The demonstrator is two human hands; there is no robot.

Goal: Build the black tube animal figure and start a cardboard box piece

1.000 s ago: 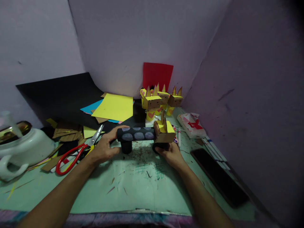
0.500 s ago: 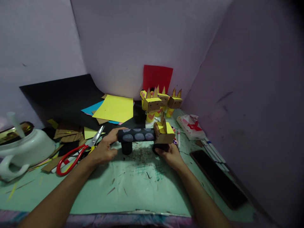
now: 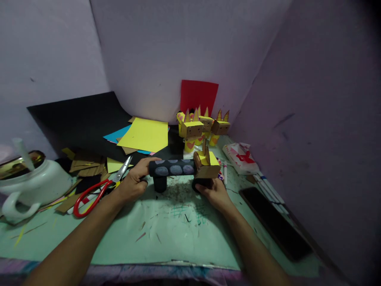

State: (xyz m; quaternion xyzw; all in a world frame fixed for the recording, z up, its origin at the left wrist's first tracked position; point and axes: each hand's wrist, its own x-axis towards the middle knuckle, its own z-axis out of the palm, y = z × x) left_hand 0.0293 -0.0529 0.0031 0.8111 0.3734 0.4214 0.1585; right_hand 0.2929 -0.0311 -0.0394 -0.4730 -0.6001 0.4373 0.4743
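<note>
"Finding?"
"Left hand (image 3: 133, 182) curves against one end of the spotted black figure (image 3: 173, 170), grip unclear; right hand (image 3: 217, 194) holds its front leg (image 3: 201, 183); figure sits between them."
"Hazard?"
"Uneven pressure, I judge, could loosen that leg."

Near tabletop (image 3: 166, 246) offers passage; scissors (image 3: 112, 183) obstruct left, phone (image 3: 274, 222) right.

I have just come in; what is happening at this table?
A person has both hands on a black, spotted, tube-bodied figure. The right hand holds the black leg under its cardboard head; the left hand touches the opposite end of the body. Behind it stand yellow horned figures, and red-handled scissors lie to the left.
</note>
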